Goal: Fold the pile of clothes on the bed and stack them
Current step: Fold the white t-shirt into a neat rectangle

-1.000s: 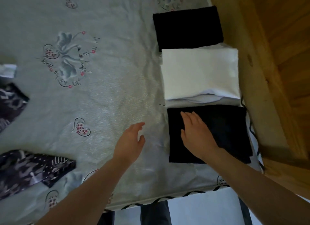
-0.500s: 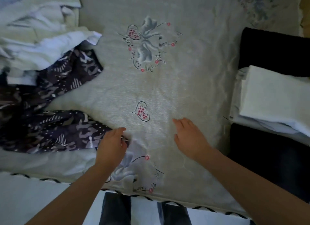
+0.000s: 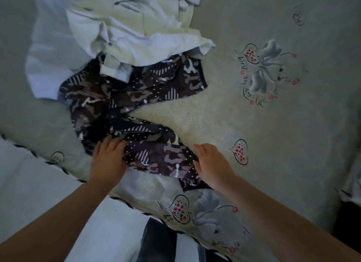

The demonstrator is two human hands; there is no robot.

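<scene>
Two hands, left hand [image 3: 108, 160] and right hand [image 3: 212, 164], one camouflage garment [image 3: 132, 109] (crumpled), one pale pile [image 3: 132, 27].
</scene>
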